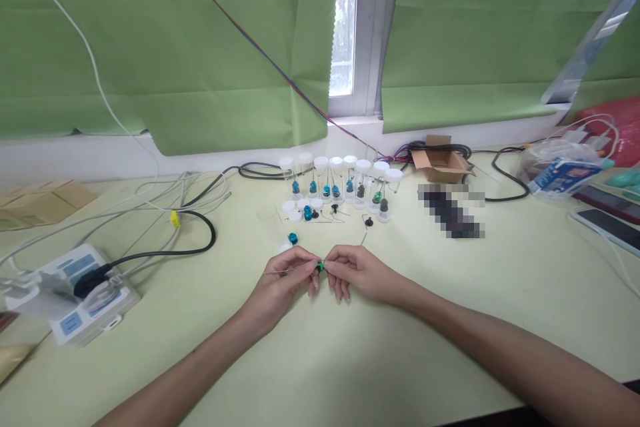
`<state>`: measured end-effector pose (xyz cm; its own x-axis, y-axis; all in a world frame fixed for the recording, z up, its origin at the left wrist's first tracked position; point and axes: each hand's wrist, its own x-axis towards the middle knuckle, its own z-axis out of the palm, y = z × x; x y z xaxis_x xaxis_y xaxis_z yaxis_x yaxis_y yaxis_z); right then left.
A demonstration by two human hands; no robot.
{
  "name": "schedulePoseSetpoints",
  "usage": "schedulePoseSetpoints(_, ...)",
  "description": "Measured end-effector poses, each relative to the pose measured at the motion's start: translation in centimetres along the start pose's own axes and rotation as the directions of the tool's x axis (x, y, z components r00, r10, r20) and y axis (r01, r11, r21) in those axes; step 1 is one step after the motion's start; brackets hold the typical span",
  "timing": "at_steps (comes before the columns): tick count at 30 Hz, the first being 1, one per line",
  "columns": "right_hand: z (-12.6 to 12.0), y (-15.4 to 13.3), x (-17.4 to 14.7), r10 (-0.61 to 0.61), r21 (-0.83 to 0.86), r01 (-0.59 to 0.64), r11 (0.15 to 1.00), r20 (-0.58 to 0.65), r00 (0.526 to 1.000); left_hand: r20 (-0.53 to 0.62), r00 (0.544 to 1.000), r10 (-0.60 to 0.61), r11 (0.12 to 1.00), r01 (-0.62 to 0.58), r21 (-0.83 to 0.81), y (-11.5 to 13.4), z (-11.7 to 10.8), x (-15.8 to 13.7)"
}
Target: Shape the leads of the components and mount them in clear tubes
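My left hand pinches a small green part between thumb and forefinger. A thin metal wire sticks out to the left from that hand. From the other side, my right hand closes thumb and forefinger on the right edge of the same green part; fingertips hide most of it. Just beyond the hands lie a blue part by a clear cup, and a black part with a bent wire. Farther back, several clear vials with white caps hold blue, green or dark parts with wires.
White caps and loose wired pieces lie before the vials. A power strip with plugs and cables is at left. An open cardboard box, a pixelated dark object, a plastic bag and a phone are to the right.
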<state>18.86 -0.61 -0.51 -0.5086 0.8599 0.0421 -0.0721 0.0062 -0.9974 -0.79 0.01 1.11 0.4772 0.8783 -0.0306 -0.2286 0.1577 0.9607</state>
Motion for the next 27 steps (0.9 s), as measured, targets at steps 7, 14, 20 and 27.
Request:
schedulePoseSetpoints(7,-0.07,-0.18,-0.04,-0.007,0.011,0.007,1.000,0.000,1.000,-0.008,1.000,0.011,1.000,-0.011,0.001,-0.18,-0.17,0.02)
schedulePoseSetpoints(14,-0.02,-0.12,-0.13,-0.022,0.009,0.022,1.000,-0.003,1.000,-0.010,1.000,0.005,1.000,-0.004,0.029,-0.25,-0.22,0.03)
schedulePoseSetpoints(20,0.01,-0.32,0.01,0.027,-0.014,-0.027,1.000,0.001,1.000,-0.003,1.000,0.014,0.999,-0.014,0.040,-0.25,-0.19,0.00)
schedulePoseSetpoints(27,-0.15,-0.09,-0.02,-0.014,0.028,0.014,1.000,-0.007,1.000,-0.009,1.000,0.014,0.999,-0.013,0.033,-0.24,-0.14,-0.05)
